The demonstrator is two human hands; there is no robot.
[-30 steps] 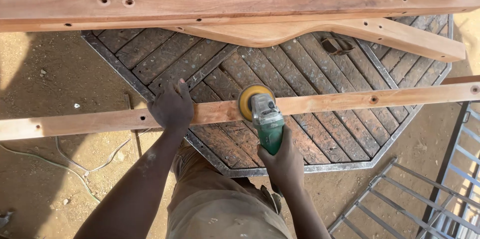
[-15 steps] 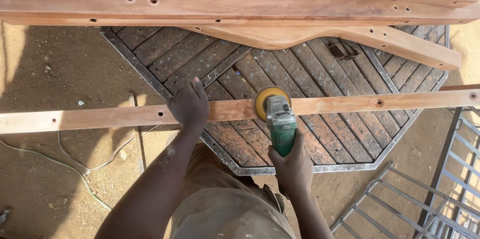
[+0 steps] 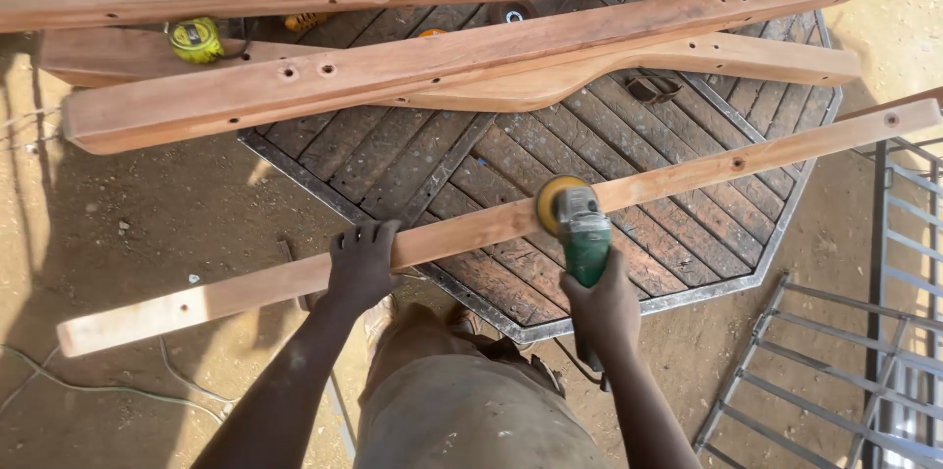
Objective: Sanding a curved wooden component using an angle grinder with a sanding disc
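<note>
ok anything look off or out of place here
Nothing is spilled or broken. The long plank lies askew across the octagonal table, its ends overhanging, steadied by the left hand while the right hand holds a green grinder.

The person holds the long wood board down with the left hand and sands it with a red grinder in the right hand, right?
Not quite: the grinder is green, not red, with a yellow disc, as the head view shows. The rest holds: the left hand presses on the long board and the right hand grips the grinder.
</note>
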